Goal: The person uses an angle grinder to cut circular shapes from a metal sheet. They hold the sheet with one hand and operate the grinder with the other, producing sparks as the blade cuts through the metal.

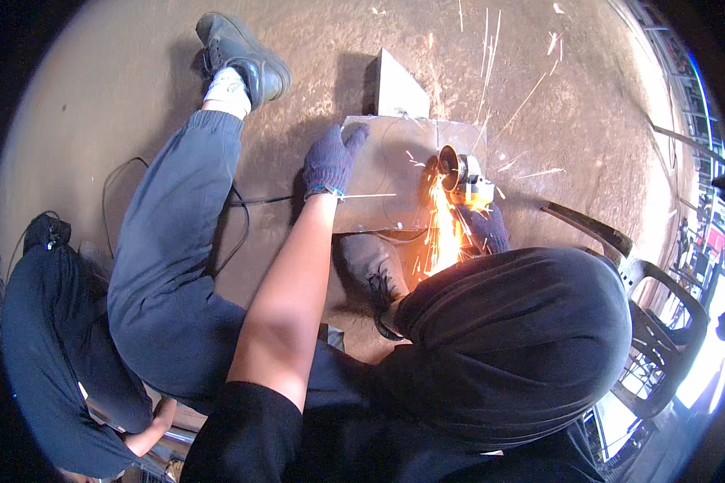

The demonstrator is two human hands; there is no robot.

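A flat grey metal sheet lies in front of me, with thin curved and straight lines on its surface. My left hand, in a dark blue knitted glove, is closed on the sheet's left edge, its thumb over the top. My right hand, also gloved, grips an angle grinder with a yellow-and-silver body. The grinder's disc stands on edge against the right part of the sheet. Bright orange sparks stream from it toward me. The right hand's fingers are partly hidden.
A pale angled metal piece stands at the sheet's far edge. Left are my outstretched leg, a black cable and a crouching person. My other shoe is near the sparks. Dark cloth covers the lower right; a black chair is beyond.
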